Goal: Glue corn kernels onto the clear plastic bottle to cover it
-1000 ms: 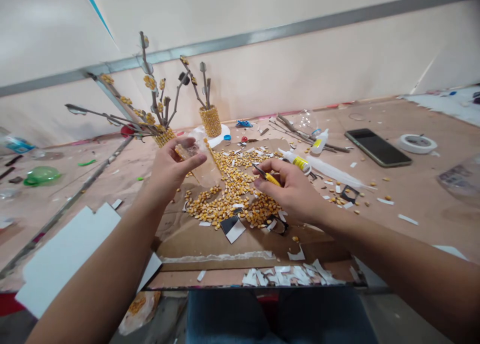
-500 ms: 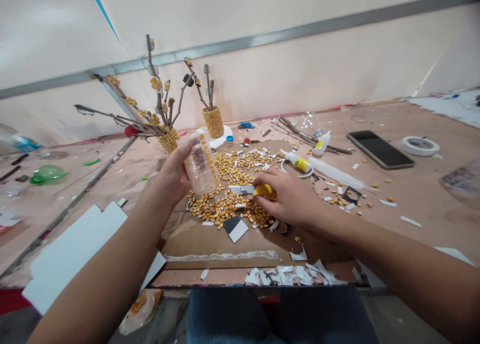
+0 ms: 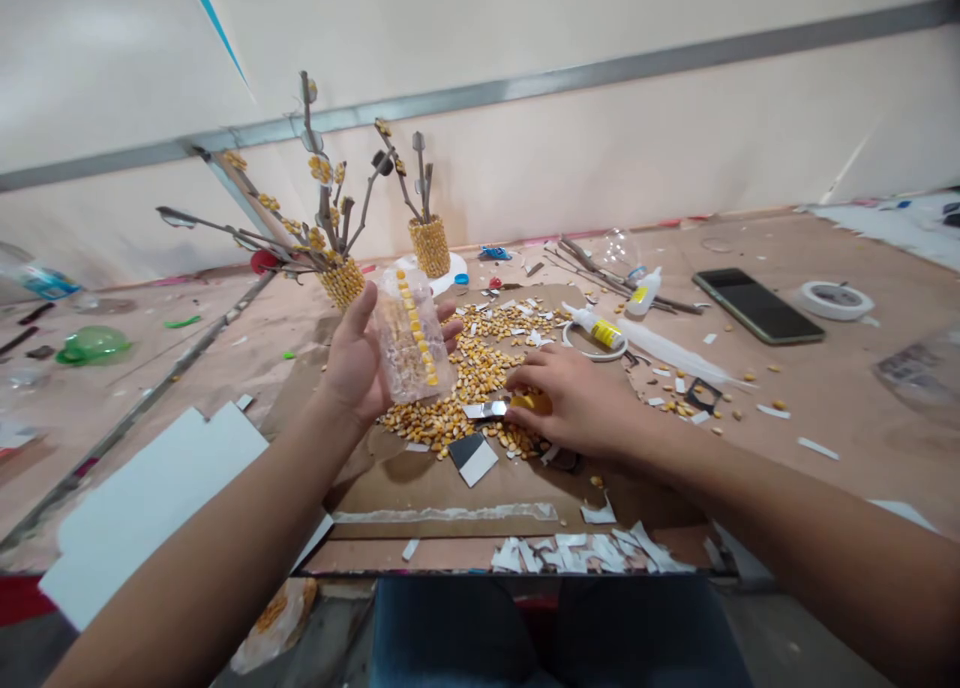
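Note:
My left hand (image 3: 354, 366) is closed around a clear plastic container (image 3: 401, 353), its thumb on the near side and fingertips showing past the far side. A single row of yellow corn kernels runs down the container's face. In my right hand (image 3: 581, 400) is a yellow utility knife (image 3: 487, 410), its blade pointing left, low over the loose corn kernels (image 3: 480, 363). The kernels spread across a cardboard sheet (image 3: 450, 493), mixed with white scraps. Just in front of the knife lies a black-and-white card piece (image 3: 472, 460).
Behind stand two kernel-covered pots (image 3: 429, 246) with twigs. To the right are a glue bottle (image 3: 596, 326), a second glue bottle (image 3: 643, 293), a phone (image 3: 757, 306) and a tape roll (image 3: 836, 300). White scraps (image 3: 585, 553) line the front edge; white board (image 3: 161, 498) lies left.
My left hand has turned the container so its kernel row faces me, and lowered it slightly. My right hand still holds the knife, its blade now slightly lower.

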Tool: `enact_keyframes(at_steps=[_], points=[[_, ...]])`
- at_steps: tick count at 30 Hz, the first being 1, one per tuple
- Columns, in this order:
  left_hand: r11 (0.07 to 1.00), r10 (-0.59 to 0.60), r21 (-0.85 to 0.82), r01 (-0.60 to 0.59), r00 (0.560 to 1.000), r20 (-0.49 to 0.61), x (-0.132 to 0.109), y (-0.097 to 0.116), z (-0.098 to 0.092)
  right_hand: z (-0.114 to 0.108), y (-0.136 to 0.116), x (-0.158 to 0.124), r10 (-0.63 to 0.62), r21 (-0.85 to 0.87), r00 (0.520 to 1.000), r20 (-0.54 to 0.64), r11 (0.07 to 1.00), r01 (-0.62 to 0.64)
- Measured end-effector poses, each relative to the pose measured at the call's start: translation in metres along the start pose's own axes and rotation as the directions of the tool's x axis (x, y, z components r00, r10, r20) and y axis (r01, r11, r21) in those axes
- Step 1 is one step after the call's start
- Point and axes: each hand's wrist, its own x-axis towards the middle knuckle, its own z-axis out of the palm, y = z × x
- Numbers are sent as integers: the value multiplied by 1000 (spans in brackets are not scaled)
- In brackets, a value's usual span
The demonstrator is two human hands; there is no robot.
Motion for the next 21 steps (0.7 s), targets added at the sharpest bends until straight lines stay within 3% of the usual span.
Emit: enact_keyframes(at_steps=[8,12,21], points=[[995,17,-103,-19,1000,-13,1,3,3,-2,7,0,-47,-9,982,-180,999,46],[992,22,-122,-23,1000,-10,-1,5,7,-4,6,0,-37,5,982,-185,999,38],[993,100,-43,-108,984,-146,-3,1,13,-5,10,0,6,22,977,-212,1000,-1]])
